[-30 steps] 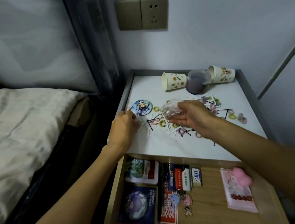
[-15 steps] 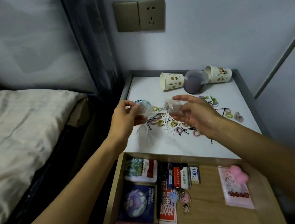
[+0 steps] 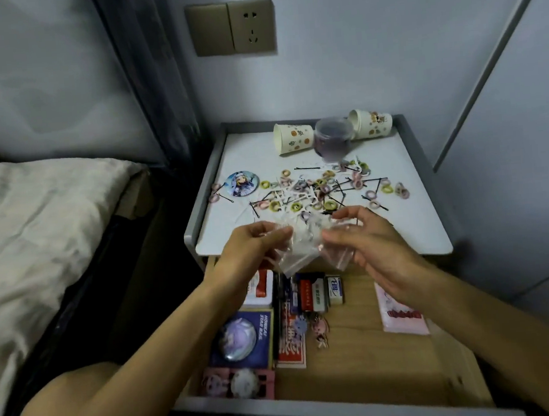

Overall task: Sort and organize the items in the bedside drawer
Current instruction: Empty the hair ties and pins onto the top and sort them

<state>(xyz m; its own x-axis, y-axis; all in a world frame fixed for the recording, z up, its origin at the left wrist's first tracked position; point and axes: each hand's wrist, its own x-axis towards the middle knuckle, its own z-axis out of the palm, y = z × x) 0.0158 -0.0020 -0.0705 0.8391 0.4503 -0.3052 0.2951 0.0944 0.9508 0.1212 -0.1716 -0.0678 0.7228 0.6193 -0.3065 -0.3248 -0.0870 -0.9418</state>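
Note:
My left hand and my right hand both pinch small clear plastic bags above the front edge of the white nightstand top. Behind the hands lies a scatter of small coloured hair ties and black hairpins. A round picture badge lies at the left of the top. Below, the wooden drawer stands open with several boxes, cards and a keychain inside.
Two paper cups lie on their sides at the back, with a clear purple-tinted cup between them. A pink packet lies at the drawer's right. A bed is on the left, a wall socket above.
Both hands have come back from the nightstand top towards the drawer's edge and closer together, each lifting a clear bag. The camera has tilted down, showing more of the drawer.

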